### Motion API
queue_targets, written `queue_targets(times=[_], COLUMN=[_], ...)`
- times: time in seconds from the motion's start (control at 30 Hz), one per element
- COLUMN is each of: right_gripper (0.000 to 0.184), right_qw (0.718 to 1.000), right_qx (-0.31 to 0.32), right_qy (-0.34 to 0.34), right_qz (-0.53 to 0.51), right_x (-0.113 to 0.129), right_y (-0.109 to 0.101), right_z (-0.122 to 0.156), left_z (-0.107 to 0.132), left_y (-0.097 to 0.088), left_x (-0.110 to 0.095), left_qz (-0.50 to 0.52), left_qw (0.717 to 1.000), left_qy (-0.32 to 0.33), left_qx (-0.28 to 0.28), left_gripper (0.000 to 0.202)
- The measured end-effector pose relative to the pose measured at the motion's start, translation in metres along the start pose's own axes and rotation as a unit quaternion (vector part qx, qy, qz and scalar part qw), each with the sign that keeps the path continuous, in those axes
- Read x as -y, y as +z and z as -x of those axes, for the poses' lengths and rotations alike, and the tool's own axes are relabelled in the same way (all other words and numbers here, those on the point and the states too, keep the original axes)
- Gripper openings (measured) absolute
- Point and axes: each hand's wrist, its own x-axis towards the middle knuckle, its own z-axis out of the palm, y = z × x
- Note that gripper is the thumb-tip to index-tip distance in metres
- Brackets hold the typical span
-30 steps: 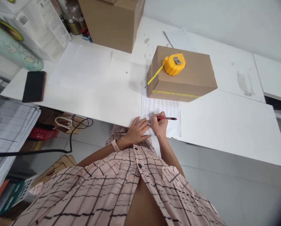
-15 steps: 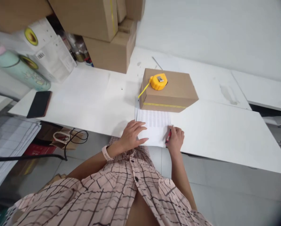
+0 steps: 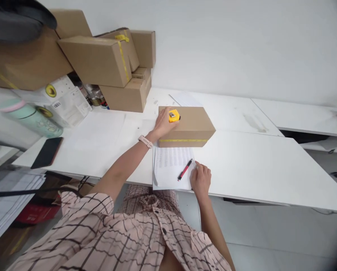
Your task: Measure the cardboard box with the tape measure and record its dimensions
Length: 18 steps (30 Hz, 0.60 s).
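Observation:
My left hand [image 3: 163, 124] reaches across the white table [image 3: 255, 162] and closes around a yellow tape measure [image 3: 174, 115] lying on top of a small cardboard box [image 3: 193, 126]. A printed sheet of paper [image 3: 171, 167] lies in front of the box, near the table's edge. A red and black pen [image 3: 184, 169] rests loose on that sheet. My right hand [image 3: 201, 178] sits on the paper's right edge just beside the pen, fingers curled, holding nothing I can see.
Several stacked cardboard boxes [image 3: 100, 60] stand at the back left. A white carton [image 3: 65, 101] and a mint green bottle [image 3: 33, 118] lie left of them, with a black phone [image 3: 47, 152] near the left table edge. A second white table [image 3: 301, 114] joins at the right.
My right hand has let go of the pen, which now lies on the paper. My left hand left the sheet and reached forward onto the tape measure. The view tilted up.

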Motion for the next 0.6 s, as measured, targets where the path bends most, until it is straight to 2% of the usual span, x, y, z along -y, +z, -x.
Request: queue_targets(times=[0.07, 0.1, 0.17, 0.2, 0.27, 0.33, 0.4, 0.47, 0.6], right_gripper=[0.033, 0.032, 0.032, 0.032, 0.035, 0.041, 0.045, 0.048, 0.05], right_qw=[0.996, 0.99, 0.966, 0.943, 0.863, 0.78, 0.736, 0.724, 0.739], right_qx=[-0.058, -0.085, -0.109, -0.078, 0.016, 0.117, 0.18, 0.214, 0.222], right_qy=[0.026, 0.047, 0.103, 0.138, 0.185, 0.195, 0.205, 0.211, 0.197], right_qz=[-0.059, -0.099, -0.212, -0.292, -0.471, -0.583, -0.62, -0.621, -0.605], right_x=[0.007, 0.013, 0.027, 0.035, 0.049, 0.061, 0.071, 0.078, 0.085], right_y=[-0.011, -0.019, -0.038, -0.048, -0.065, -0.076, -0.081, -0.081, -0.072], right_z=[-0.008, -0.016, -0.04, -0.056, -0.093, -0.128, -0.154, -0.168, -0.183], left_z=[0.008, 0.014, 0.027, 0.032, 0.04, 0.043, 0.042, 0.041, 0.038], left_y=[-0.004, -0.006, -0.011, -0.012, -0.014, -0.014, -0.015, -0.019, -0.029], left_x=[-0.004, -0.008, -0.018, -0.023, -0.032, -0.036, -0.036, -0.034, -0.032], left_qz=[0.088, 0.156, 0.298, 0.353, 0.41, 0.421, 0.418, 0.407, 0.374], left_qw=[0.996, 0.987, 0.946, 0.921, 0.887, 0.879, 0.879, 0.883, 0.898], left_qy=[-0.018, -0.029, -0.06, -0.074, -0.096, -0.106, -0.109, -0.108, -0.112], left_qx=[0.013, 0.038, 0.112, 0.147, 0.19, 0.199, 0.202, 0.208, 0.203], left_gripper=[0.067, 0.067, 0.063, 0.061, 0.056, 0.052, 0.052, 0.054, 0.056])
